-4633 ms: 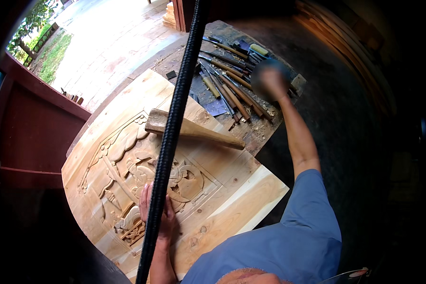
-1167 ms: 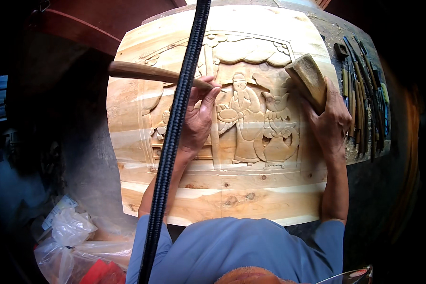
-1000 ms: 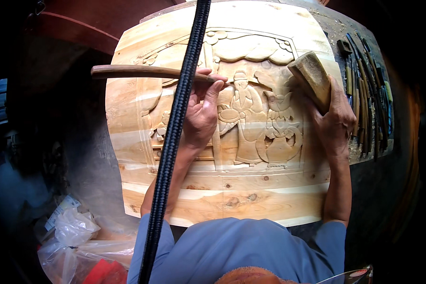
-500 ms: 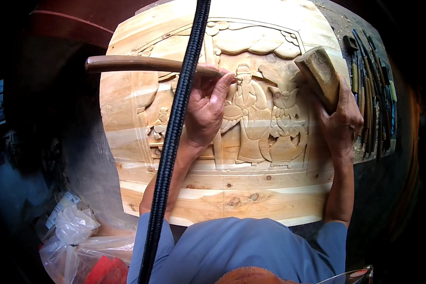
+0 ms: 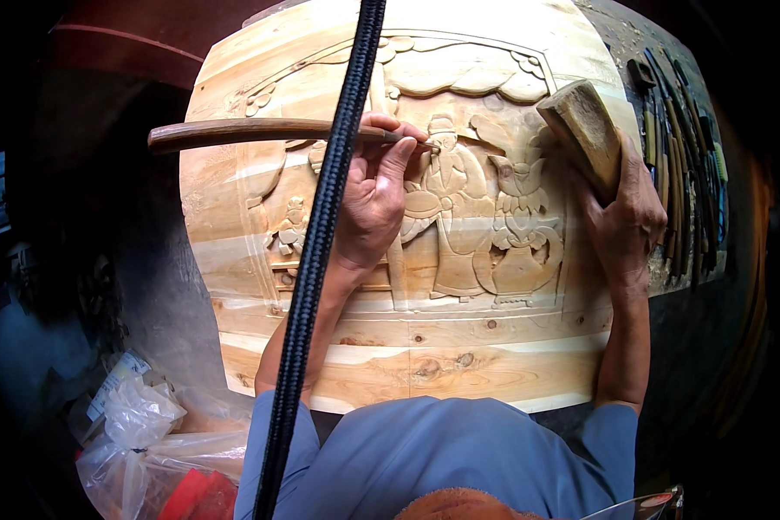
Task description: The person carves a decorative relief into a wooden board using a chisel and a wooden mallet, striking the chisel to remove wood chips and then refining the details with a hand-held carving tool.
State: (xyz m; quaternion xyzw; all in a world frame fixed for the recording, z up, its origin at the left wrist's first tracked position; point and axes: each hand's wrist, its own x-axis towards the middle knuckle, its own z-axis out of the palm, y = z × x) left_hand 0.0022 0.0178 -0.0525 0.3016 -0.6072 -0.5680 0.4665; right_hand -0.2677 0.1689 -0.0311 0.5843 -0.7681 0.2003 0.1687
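Observation:
A large pale wooden panel (image 5: pixel 511 373) lies in front of me, carved in low relief with figures under a draped canopy. My left hand (image 5: pixel 368 208) pinches a carving chisel (image 5: pixel 234 132) low down near its blade. The long brown handle points out to the left, and the thin tip meets the face of the central robed figure (image 5: pixel 455 247). My right hand (image 5: pixel 628 212) grips a worn wooden mallet (image 5: pixel 581 130) over the panel's right side, apart from the chisel. The strap in front hides part of the chisel handle and of my left hand's edge.
A black braided cord (image 5: pixel 308 303) crosses the view from top to bottom. Several carving tools (image 5: pixel 685 165) lie in a row on the bench at the right. A tied clear plastic bag (image 5: pixel 143 416) with something red sits at lower left.
The chisel's handle end has dropped and shifted slightly left, while its tip stays at the figure's face. My left hand has turned a little with it. The mallet stays nearly still.

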